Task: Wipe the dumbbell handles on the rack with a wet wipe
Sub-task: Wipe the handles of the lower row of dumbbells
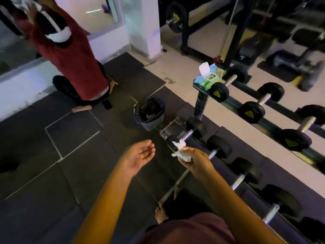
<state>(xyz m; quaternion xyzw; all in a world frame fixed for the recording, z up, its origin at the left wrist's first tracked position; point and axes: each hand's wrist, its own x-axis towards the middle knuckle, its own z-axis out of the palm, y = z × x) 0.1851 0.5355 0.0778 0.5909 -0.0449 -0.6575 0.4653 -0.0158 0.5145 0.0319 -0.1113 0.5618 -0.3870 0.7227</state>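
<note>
Dark floor tiles [44, 164]; right hand [195, 161] pinches wipe [181, 150] beside rack [228, 173].

Dim, purplish indoor light (source perhaps overhead), soft motion blur throughout, wide-angle bending at edges.

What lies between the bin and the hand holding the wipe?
In the head view, the lower rack's end and its first dumbbell lie between the bin and right hand.
</note>
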